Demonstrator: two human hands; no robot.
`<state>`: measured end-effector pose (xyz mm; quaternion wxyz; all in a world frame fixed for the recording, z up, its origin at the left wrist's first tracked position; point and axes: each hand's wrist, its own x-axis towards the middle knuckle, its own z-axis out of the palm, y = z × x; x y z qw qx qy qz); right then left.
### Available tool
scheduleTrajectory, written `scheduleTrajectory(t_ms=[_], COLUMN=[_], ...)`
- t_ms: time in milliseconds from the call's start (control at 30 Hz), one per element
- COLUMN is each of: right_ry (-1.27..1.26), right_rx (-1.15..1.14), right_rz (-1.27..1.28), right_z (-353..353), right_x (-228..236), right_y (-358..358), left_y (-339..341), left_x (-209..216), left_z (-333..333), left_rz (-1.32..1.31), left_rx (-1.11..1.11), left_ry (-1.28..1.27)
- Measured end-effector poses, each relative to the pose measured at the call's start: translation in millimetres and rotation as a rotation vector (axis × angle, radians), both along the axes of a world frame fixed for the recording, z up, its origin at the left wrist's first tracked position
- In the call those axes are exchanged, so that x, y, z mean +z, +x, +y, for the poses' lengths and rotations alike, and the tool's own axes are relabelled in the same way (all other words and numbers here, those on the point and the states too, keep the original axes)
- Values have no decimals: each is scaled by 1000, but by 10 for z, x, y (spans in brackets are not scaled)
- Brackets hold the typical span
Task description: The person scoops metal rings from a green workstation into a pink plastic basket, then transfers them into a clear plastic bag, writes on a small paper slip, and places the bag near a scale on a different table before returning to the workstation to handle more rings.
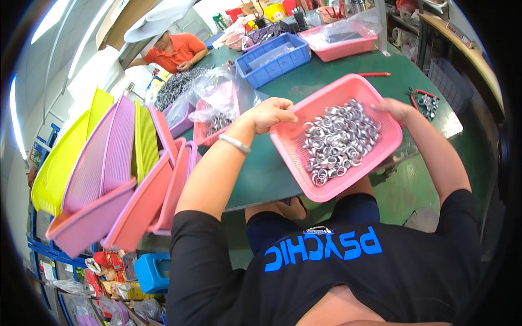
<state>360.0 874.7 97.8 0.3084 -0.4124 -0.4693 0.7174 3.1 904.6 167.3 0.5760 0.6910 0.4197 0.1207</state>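
Note:
A pink plastic basket [292, 149] is held up in front of me over the near edge of the table, tilted toward me. Inside it lies a heap of shiny silver metal rings [342, 138]. My left hand [272, 115] grips the basket's left rim, with the thumb over the edge. On the opposite side, my right hand [396, 111] holds the right rim; its fingers are slightly blurred and partly hidden. Left of my left hand, a second pink basket [201, 126] with metal pieces and a clear plastic bag stands on the table.
Stacked yellow, purple and pink baskets [122, 157] rise at my left. Across the green table [244, 174] stand a blue crate [272, 60] and a pink tray [340, 50]. A red pen [375, 74] and red-handled pliers [415, 99] lie right. A person in orange [176, 51] sits opposite.

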Motion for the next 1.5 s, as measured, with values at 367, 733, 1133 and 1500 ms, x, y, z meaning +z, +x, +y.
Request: scheduleTrajectory(t_ms=[367, 733, 1133, 1500], right_ry=[-178, -74, 199, 289], right_rx=[-397, -536, -912, -1278], right_rz=[-172, -17, 421, 330], right_z=[-185, -402, -1052, -1303], right_x=[211, 152, -176, -38], right_y=[27, -10, -159, -492], left_y=[-2178, -2270, 324, 286], left_x=[447, 581, 1281, -675], left_z=[2077, 2363, 658, 513], left_rz=[1017, 524, 535, 238], left_rx=[903, 780, -114, 158], left_ry=[923, 387, 1522, 520])
